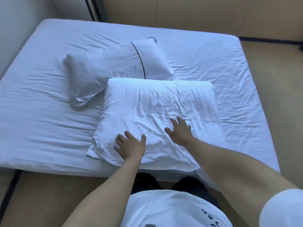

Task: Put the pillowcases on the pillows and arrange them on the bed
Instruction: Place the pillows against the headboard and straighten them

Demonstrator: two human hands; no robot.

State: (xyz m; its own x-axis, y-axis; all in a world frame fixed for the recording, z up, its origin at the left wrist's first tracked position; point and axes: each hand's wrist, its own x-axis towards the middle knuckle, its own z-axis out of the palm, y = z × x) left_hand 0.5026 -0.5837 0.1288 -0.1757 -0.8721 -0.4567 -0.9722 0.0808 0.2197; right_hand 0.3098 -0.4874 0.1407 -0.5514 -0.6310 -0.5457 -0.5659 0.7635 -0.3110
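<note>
Tan floor (270, 76) surrounds it; beige wall (180, 12) stands behind.

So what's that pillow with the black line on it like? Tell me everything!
The far pillow is white and soft-looking, in a wrinkled cloth pillowcase with one thin dark line running across it near its right end. It lies flat on the bed, turned at an angle, left of the middle. Its near edge meets the bigger near pillow, which hides part of that edge. A small grey thing, too blurry to name, peeks out behind its far right corner. Neither hand touches it.
</note>
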